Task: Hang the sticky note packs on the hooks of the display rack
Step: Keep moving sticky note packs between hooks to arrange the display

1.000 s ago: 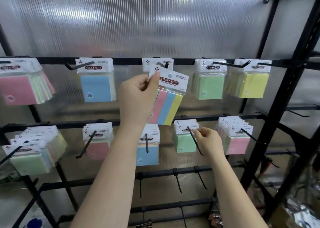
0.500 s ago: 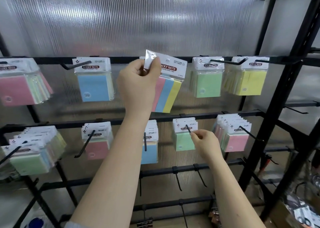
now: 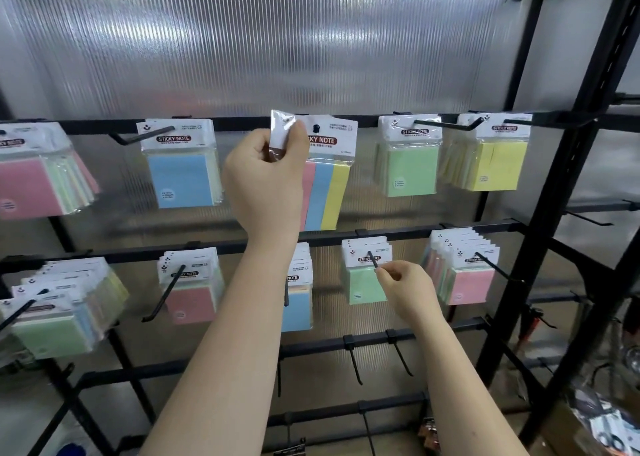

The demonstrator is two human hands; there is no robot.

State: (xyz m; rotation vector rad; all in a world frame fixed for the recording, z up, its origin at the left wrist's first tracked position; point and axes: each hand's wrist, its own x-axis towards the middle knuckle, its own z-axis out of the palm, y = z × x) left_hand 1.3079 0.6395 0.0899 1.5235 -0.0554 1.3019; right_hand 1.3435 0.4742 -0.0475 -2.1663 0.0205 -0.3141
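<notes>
Up on the top rail, dead centre, your left hand pinches the top-left corner of the striped sticky note pack, thumb and curled fingers on the clear header flap. A dark hook tip shows through the hole in the pack's white card, so it's sitting at the hook, pink, blue and yellow strips hanging down.

You've got open gaps on both sides: the blue pack hangs well apart on the left, the green pack on the right, neither touching yours.

Below, your right hand has its fingertips pinched on the end of a lower hook, right in front of a green pack on the second rail.

Further out, pink packs crowd the next hook over, and a yellow bunch sits beside the black rack post. Bare hooks poke out from the lower rails.
</notes>
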